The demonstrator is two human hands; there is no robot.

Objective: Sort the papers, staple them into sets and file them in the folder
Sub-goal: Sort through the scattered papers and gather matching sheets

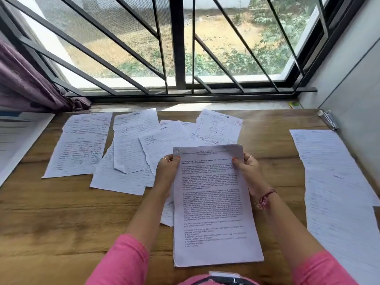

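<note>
Holding a printed page [213,204] up by its top corners, left hand [167,168] pinching one corner, right hand [247,168] pinching the other. Just past the fingertips, a messy spread of handwritten sheets [131,149] lying flat on the wooden table [61,219]. Off to the right of the fingers, more lined sheets [333,182]. Farther back, a stapler [328,119] near the wall.

Bright daylight through the window [185,48]; soft, wide-angle-bent edges.
</note>
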